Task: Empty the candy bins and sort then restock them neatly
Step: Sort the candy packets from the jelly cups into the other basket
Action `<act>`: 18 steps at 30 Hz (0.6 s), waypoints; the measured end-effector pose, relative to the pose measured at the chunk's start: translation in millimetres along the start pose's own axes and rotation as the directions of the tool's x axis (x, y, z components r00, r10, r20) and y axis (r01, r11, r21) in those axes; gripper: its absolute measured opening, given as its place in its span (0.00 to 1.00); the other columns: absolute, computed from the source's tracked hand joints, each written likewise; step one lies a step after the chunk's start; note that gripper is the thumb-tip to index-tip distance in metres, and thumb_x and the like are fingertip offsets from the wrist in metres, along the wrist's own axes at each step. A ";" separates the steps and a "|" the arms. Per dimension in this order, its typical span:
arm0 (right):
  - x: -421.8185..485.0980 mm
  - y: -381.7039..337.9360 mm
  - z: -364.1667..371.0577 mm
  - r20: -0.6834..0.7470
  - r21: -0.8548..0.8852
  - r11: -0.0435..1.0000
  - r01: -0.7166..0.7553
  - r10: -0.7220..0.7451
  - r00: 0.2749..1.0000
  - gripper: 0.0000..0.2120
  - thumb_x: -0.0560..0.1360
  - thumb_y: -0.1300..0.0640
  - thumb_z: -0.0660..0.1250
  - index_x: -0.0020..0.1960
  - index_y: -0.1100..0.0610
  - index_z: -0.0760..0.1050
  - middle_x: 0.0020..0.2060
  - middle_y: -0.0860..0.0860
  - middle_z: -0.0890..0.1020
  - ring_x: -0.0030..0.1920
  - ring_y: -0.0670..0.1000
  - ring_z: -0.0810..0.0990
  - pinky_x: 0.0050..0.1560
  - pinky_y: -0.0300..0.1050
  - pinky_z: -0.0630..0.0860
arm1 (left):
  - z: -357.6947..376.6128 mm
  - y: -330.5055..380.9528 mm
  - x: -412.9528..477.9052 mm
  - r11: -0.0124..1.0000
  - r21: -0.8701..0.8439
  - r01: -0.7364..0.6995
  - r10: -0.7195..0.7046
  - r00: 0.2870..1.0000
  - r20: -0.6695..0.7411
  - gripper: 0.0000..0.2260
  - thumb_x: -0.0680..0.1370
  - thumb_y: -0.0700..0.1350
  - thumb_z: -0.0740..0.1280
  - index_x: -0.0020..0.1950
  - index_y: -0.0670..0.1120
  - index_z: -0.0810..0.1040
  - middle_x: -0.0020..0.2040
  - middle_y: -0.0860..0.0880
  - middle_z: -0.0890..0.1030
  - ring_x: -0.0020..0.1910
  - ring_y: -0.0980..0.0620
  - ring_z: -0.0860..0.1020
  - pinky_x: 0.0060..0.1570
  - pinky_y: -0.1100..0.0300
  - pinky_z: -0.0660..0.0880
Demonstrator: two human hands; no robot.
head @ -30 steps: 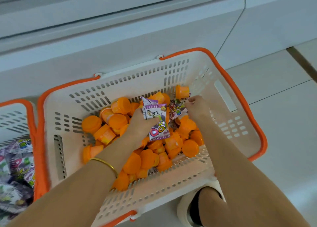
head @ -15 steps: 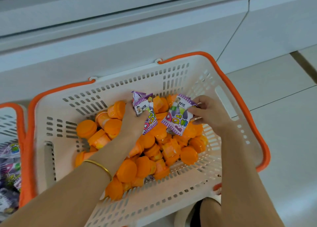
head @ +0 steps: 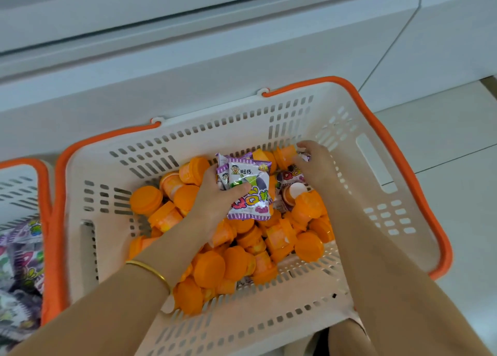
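Fingers of left hand [head: 215, 197] clasp purple packets [head: 254, 206]; right hand [head: 318, 166] pinches another wrapper [head: 306, 156].

The basket [head: 376, 167] is coloured off-white with slotted walls and is rimmed in orange. The cups [head: 209, 269] heaped in it are orange, a few pale-sided. The packets [head: 250, 191] near its far edge are printed white, bordered in purple, with pink lettering and green. A gold bangle [head: 150, 271] is worn.

A white cabinet front [head: 188, 81] is seen along the far side, divided by a slanted seam [head: 395, 43] at the right. Pale floor tiles [head: 443, 140] are laid at right.
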State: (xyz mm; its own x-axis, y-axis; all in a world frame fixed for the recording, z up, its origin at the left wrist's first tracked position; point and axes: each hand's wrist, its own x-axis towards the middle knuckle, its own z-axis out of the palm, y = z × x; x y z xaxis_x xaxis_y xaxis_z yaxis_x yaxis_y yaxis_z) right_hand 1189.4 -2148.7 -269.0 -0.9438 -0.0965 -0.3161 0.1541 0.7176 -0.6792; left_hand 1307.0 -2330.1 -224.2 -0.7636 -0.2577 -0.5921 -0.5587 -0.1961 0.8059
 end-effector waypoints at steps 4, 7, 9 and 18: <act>18.7 3.4 27.2 0.211 -0.172 0.981 0.086 -0.049 0.976 0.34 0.75 0.58 0.69 0.76 0.54 0.56 0.72 0.59 0.63 0.67 0.61 0.68 0.62 0.53 0.69 | -10.1 0.0 -1.0 1.000 0.026 -0.008 0.008 1.000 -0.001 0.27 0.72 0.39 0.73 0.67 0.49 0.66 0.57 0.48 0.81 0.50 0.48 0.82 0.52 0.47 0.79; 25.8 7.9 28.8 0.196 -0.396 0.914 0.083 -0.004 0.981 0.35 0.71 0.60 0.72 0.74 0.54 0.61 0.67 0.60 0.64 0.61 0.63 0.73 0.54 0.53 0.73 | -14.3 3.3 -1.8 0.998 0.055 -0.029 0.029 1.000 -0.001 0.27 0.73 0.40 0.72 0.68 0.48 0.66 0.57 0.48 0.81 0.50 0.49 0.82 0.52 0.49 0.80; 26.0 12.0 25.1 0.203 -0.494 0.862 0.116 -0.016 0.979 0.31 0.68 0.58 0.74 0.69 0.58 0.67 0.63 0.59 0.66 0.57 0.63 0.75 0.51 0.51 0.74 | -15.2 5.8 -3.3 0.997 0.068 -0.041 0.042 0.999 -0.014 0.26 0.73 0.40 0.72 0.68 0.48 0.66 0.56 0.48 0.81 0.51 0.49 0.82 0.52 0.49 0.80; -26.5 -5.9 -61.6 0.705 -0.225 0.974 -0.012 0.171 0.688 0.24 0.71 0.62 0.73 0.64 0.58 0.71 0.61 0.57 0.76 0.49 0.55 0.80 0.40 0.39 0.79 | -21.1 14.0 -10.1 0.998 0.047 -0.051 0.054 0.995 -0.079 0.30 0.73 0.39 0.72 0.71 0.47 0.63 0.60 0.46 0.79 0.50 0.47 0.82 0.51 0.47 0.79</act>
State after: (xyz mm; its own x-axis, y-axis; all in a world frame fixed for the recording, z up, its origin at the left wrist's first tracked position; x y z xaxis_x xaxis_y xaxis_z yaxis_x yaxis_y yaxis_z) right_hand 1195.5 -2107.9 -215.9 -0.4171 -0.4302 -0.8006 0.0953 0.8553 -0.5092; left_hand 1313.7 -2350.2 -207.1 -0.7648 -0.3421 -0.5460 -0.5338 -0.1381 0.8343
